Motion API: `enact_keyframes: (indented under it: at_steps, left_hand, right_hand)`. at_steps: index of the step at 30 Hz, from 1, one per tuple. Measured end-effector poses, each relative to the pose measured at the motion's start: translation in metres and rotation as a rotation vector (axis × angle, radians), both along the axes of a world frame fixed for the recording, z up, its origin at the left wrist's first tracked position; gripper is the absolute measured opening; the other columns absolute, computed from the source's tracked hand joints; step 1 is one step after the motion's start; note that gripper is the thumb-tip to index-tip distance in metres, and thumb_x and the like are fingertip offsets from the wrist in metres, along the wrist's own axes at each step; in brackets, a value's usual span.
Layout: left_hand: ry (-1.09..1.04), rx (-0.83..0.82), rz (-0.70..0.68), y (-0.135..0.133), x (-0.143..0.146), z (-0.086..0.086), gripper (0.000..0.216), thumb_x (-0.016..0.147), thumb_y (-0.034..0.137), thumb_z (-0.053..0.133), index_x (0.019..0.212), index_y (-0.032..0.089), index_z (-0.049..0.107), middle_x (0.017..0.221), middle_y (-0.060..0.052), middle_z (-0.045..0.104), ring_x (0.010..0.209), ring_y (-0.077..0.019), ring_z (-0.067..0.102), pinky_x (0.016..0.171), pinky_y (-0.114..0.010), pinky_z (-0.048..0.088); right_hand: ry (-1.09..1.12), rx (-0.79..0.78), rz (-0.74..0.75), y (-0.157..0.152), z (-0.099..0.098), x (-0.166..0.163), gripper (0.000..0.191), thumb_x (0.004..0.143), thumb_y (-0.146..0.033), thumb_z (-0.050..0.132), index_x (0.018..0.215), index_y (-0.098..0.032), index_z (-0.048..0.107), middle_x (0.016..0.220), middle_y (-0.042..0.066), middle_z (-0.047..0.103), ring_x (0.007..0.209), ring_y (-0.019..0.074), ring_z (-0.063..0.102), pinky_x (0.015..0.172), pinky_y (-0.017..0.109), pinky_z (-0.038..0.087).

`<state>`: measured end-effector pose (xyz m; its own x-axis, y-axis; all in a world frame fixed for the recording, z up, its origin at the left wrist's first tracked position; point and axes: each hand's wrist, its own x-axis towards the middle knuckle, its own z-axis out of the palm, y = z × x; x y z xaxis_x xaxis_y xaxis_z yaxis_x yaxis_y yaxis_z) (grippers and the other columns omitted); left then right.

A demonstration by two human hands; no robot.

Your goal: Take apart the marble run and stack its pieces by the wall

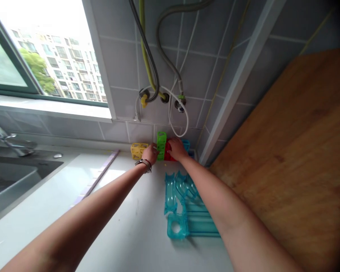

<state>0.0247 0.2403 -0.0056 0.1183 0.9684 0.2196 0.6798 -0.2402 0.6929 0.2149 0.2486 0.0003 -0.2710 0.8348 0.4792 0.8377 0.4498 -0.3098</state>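
Note:
Both arms reach to the back of a white counter (124, 211), where coloured plastic blocks stand against the tiled wall. My left hand (150, 153), a watch on its wrist, is closed on the side of an upright green block (161, 144). My right hand (176, 149) lies curled over a red block (167, 155) just right of the green one. A yellow block (137, 150) stands to the left, apart from my hands. A blue block (186, 144) shows behind my right hand. Nearer to me lie turquoise clear track pieces (184, 211), partly under my right forearm.
A steel sink (8, 177) with a tap (5, 138) lies at the left under a window. Hoses and pipes (155, 75) hang on the tiled wall above the blocks. A wooden panel (294, 158) rises at the right. A lilac strip (99, 173) lies on the counter.

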Motion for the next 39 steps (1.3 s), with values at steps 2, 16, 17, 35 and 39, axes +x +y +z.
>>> enact_keyframes:
  at_steps: [2,16,17,35,39]
  left_hand:
    - [0.018,-0.002,0.004,0.001,-0.001,0.002,0.025,0.089,0.019,0.065,0.113,0.020,0.061,0.097,-0.010,0.076,0.092,-0.0228,0.071,0.077,-0.029,0.050]
    - [-0.043,-0.011,0.000,-0.019,-0.014,0.004,0.016,0.089,0.022,0.063,0.105,0.023,0.061,0.097,-0.006,0.076,0.084,-0.0203,0.071,0.072,-0.028,0.052]
    - [-0.059,-0.012,-0.002,-0.022,-0.016,0.006,0.016,0.090,0.022,0.063,0.105,0.023,0.060,0.097,-0.006,0.075,0.083,-0.0198,0.071,0.071,-0.028,0.053]
    - [-0.386,0.008,-0.243,-0.183,-0.145,0.011,0.020,0.095,0.040,0.060,0.104,0.022,0.058,0.091,-0.004,0.070,0.085,-0.0193,0.068,0.066,-0.027,0.055]
    - [-0.467,0.026,-0.232,-0.185,-0.155,0.000,0.021,0.097,0.039,0.057,0.109,0.021,0.059,0.094,-0.006,0.070,0.089,-0.0201,0.068,0.076,-0.032,0.057]
  right_hand:
    - [0.013,-0.004,-0.001,-0.001,0.001,-0.001,0.039,0.076,-0.006,0.074,0.112,-0.021,0.066,0.133,0.015,0.064,0.138,0.0300,0.049,0.121,0.055,0.024]
    - [0.126,-0.032,-0.009,-0.004,0.006,-0.003,0.056,0.070,-0.001,0.068,0.123,-0.018,0.061,0.129,0.014,0.065,0.131,0.0290,0.054,0.120,0.048,0.028]
    - [0.136,-0.038,-0.012,-0.003,0.007,-0.004,0.057,0.068,-0.001,0.067,0.122,-0.018,0.062,0.127,0.013,0.066,0.129,0.0285,0.055,0.119,0.047,0.030]
    - [0.350,-0.207,0.161,-0.086,0.072,-0.081,0.032,0.094,-0.031,0.056,0.118,-0.017,0.070,0.120,0.014,0.073,0.117,0.0283,0.067,0.106,0.048,0.049]
    - [0.306,-0.326,0.354,-0.111,0.116,-0.123,0.045,0.100,-0.052,0.051,0.128,-0.020,0.067,0.123,0.010,0.074,0.113,0.0232,0.070,0.097,0.037,0.054]
